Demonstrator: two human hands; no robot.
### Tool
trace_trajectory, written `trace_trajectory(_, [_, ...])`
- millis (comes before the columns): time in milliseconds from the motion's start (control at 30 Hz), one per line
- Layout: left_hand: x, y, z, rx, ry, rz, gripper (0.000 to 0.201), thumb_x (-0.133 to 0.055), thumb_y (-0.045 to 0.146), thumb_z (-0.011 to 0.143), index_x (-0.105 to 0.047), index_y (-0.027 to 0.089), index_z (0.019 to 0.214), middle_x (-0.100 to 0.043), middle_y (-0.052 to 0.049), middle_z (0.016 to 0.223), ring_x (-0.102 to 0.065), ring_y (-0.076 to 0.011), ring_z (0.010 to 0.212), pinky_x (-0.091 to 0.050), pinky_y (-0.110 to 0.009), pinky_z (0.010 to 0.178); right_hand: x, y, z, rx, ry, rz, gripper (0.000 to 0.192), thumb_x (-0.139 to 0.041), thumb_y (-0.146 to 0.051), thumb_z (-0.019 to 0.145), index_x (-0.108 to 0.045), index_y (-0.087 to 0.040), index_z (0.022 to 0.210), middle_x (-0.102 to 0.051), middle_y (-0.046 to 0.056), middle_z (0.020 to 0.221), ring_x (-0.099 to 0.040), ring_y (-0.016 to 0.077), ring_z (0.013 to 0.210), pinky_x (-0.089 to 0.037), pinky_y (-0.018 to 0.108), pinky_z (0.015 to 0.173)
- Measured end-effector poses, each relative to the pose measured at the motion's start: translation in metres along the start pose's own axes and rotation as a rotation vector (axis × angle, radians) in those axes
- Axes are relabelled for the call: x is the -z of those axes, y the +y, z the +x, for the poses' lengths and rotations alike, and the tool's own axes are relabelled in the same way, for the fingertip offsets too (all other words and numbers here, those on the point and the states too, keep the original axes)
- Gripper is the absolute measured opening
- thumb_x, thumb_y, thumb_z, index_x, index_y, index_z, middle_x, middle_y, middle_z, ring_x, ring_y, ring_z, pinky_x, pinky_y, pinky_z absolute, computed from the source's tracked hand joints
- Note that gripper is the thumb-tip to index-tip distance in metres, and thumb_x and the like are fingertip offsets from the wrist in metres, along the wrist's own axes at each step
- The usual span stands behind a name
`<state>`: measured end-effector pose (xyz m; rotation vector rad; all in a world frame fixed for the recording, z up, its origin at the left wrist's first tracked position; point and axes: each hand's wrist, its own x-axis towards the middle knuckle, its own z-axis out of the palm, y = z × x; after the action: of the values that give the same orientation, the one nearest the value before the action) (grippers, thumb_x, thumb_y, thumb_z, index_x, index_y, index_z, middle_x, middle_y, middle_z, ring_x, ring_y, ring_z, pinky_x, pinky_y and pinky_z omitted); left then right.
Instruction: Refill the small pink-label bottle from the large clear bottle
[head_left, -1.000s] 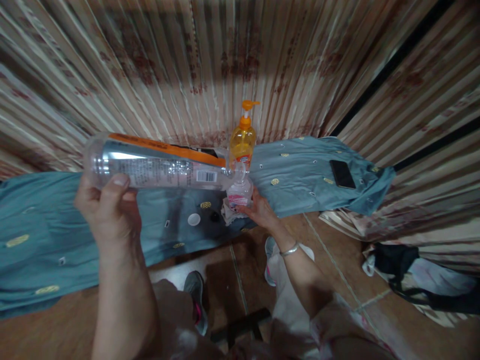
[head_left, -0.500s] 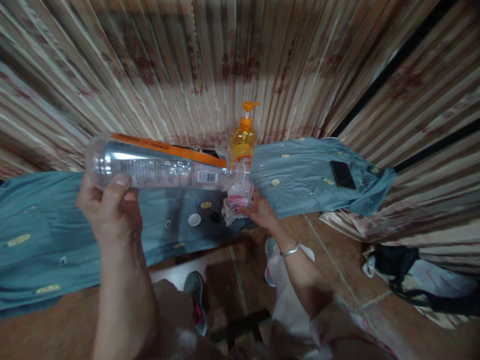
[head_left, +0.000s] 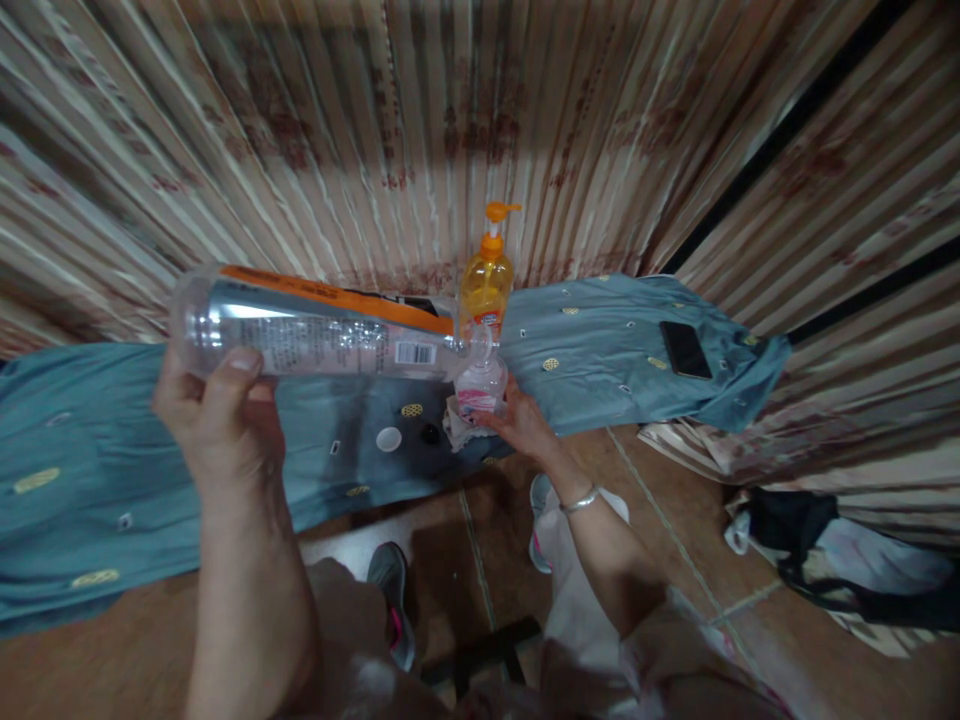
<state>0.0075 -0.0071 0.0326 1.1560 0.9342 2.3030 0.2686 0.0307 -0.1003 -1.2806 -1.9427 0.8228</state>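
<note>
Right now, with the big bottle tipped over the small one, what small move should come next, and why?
Probably raise the base of the big bottle slightly with the left hand. It lies almost level, its mouth at the small bottle that the right hand steadies, and I cannot see any liquid running.

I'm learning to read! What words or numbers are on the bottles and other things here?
Nothing here can be read for sure.
Large clear bottle in the left hand: small print and a barcode, too blurred to read.
Small bottle held by the right hand: pink label, too blurred.
Orange pump bottle: label too small to read.
Phone: dark screen, no text.
</note>
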Motion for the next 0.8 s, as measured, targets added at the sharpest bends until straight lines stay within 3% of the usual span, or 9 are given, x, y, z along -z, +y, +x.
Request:
trace_trajectory(300, [0.0034,-0.0052,0.0043,-0.081,-0.060,-0.034,0.052,-0.071,0.017,0.043,-0.063,0.017,0.094,-0.061,-0.001,0.091,-0.057,-0.0153,0.090,-0.040,-0.038,0.095,0.0014,-0.0025,-0.0006,0.001,-0.010,0.001,0.072,-0.064,-0.041,0.076,-0.032,-0.012,0.134,-0.062,0.013,0.114,-0.061,0.0273,0.103,-0.049,0.038,0.086])
trace_trajectory(567, [0.0009,-0.0030,0.0019,-0.066,0.000,0.007,0.040,-0.069,0.017,0.044,-0.058,0.020,0.083,-0.057,0.003,0.079,-0.054,-0.0119,0.073,-0.045,-0.040,0.088,0.0004,-0.0030,-0.0002,-0.024,-0.004,-0.010,0.071,-0.064,-0.042,0.075,-0.034,-0.012,0.132,-0.062,0.013,0.114,-0.061,0.0274,0.101,-0.049,0.038,0.085])
trace_trajectory(800, [-0.0009,0.0003,0.0008,-0.019,0.020,-0.008,0.037,-0.070,0.016,0.042,-0.058,0.017,0.077,-0.055,0.002,0.075,-0.055,-0.0128,0.072,-0.042,-0.040,0.090,0.0009,-0.0039,-0.0003,-0.036,-0.006,-0.030,0.073,-0.064,-0.041,0.075,-0.032,-0.012,0.134,-0.062,0.013,0.115,-0.061,0.0265,0.102,-0.049,0.036,0.085])
